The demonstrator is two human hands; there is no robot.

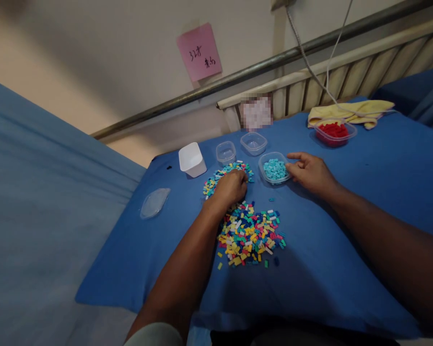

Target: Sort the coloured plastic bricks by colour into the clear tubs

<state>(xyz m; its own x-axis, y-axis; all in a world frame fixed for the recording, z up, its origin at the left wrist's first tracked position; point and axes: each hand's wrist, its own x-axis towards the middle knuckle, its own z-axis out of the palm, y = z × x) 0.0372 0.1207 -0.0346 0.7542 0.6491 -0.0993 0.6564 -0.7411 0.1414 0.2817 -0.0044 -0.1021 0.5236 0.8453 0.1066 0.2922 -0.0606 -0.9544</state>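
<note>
My left hand (232, 187) reaches down over a far pile of small coloured building bricks (211, 183), mostly blue and teal ones. Its fingers are curled together, and whatever they pinch is hidden. A larger near pile of mixed yellow, red, green, white and dark blue bricks (248, 235) lies under the left wrist and towards me. My right hand (312, 175) holds the right rim of a see-through plastic tub (265, 179) between thumb and fingers. Light turquoise bricks (275, 169) cover the tub's bottom. One loose teal brick (271, 199) lies just below the tub.
Two see-through tubs, a small one (225, 162) and another (253, 153), stand behind with a white box (192, 168). A plastic lid (155, 203) lies left. At the back right, a tub of red bricks (334, 142) touches a yellow cloth (350, 111). Blue cloth (130, 269) covers the surface.
</note>
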